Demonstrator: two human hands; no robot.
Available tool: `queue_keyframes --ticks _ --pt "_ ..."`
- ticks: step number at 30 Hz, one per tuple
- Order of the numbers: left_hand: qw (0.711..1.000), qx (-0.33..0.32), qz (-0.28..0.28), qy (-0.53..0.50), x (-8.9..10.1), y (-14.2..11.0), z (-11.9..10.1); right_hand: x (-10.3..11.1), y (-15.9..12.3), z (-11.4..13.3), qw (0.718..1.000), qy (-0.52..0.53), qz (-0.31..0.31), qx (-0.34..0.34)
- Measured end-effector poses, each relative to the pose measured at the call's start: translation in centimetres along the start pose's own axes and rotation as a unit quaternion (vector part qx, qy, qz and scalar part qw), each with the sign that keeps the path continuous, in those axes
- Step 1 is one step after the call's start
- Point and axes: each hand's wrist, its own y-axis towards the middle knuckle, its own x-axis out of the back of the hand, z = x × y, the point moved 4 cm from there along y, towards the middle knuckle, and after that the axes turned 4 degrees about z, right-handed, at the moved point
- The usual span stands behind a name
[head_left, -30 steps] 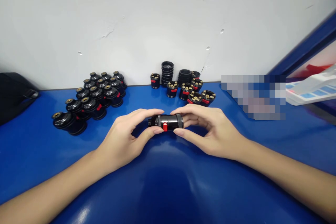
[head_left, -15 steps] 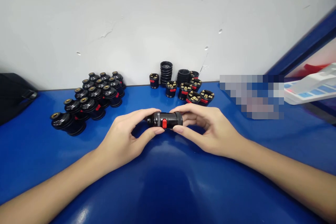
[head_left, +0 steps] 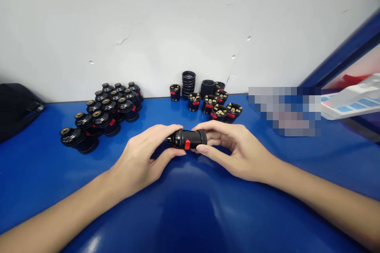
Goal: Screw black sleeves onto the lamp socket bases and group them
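Note:
Both hands hold one black lamp socket (head_left: 187,138) with a red switch, lying sideways just above the blue table (head_left: 190,205). My left hand (head_left: 142,158) pinches its narrow capped end between thumb and fingers. My right hand (head_left: 234,148) grips the wider ribbed end, thumb underneath and fingers over the top. Part of the socket is hidden behind my fingers.
A cluster of several black sockets with brass tops (head_left: 103,112) stands at the back left. Several open socket bodies with brass contacts (head_left: 218,104) and stacked black rings (head_left: 189,83) sit by the white wall. A black bag (head_left: 14,106) lies at far left, a white device (head_left: 353,101) at far right.
The socket has turned in my fingers; the red switch has rolled lower. Both hands stay in nearly the same place.

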Motion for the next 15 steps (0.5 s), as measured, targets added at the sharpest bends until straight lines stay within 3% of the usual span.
queue_keyframes --ticks 5,11,15 --pt "1.0 0.011 0.01 -0.025 0.0 0.1 -0.1 0.0 0.1 0.2 1.0 -0.018 -0.008 0.012" --pt "0.998 0.023 0.027 -0.06 -0.1 0.7 -0.7 -0.8 -0.1 0.7 0.975 -0.188 0.026 0.117" --pt "0.998 0.048 0.02 -0.031 -0.2 0.7 -0.3 -1.0 -0.5 0.4 0.961 -0.242 0.028 0.133"
